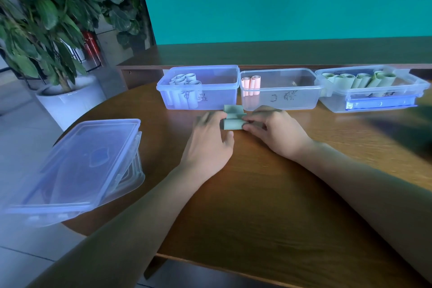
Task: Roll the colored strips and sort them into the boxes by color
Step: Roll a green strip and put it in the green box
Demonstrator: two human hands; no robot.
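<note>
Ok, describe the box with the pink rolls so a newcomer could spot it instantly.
On the wooden table, three clear boxes line the far edge. The pink-roll box is the middle one, behind the hands. Its neighbours hold blue and green rolls; it alone holds pink ones, only a few.

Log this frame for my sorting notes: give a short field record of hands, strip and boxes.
strip in work: green strip, partly rolled, on the table
left hand: fingers on the roll's left end
right hand: pinches the roll's right end
left box: pale blue rolls
middle box: pink rolls
right box: green rolls
lidded box: near left, closed
</note>
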